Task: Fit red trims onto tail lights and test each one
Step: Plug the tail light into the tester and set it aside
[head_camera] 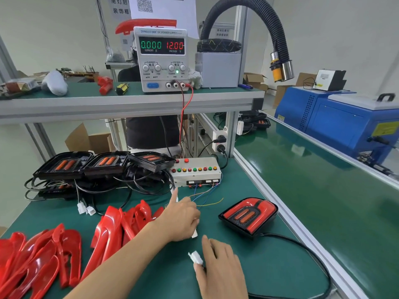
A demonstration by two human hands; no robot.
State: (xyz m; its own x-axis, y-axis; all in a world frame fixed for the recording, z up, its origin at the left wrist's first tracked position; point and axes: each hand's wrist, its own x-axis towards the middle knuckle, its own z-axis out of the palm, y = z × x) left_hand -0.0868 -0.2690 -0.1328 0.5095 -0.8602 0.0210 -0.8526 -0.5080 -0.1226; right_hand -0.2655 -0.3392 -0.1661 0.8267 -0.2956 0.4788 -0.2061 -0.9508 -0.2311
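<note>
Loose glossy red plastic trims [43,255] lie heaped at the bench's left edge, long axes running toward me. My left hand [183,216] reaches forward, forefinger extended, curled fingers holding a white plug [195,233]. My right hand [220,264] pinches a white connector [195,256]; the red-trimmed black tail light [248,215] lies flat at right, rounded end pointing away.

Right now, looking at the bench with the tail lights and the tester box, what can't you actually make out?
- Head view: what the left hand grips; only a white tip shows below its curled fingers.
- Whether the white connector at the right hand belongs to the trimmed tail light; its cable leaves the bottom edge.
- Labels on the tester box: too small.
- The lower tail lights in the left stack, hidden by upper ones and cables.
</note>
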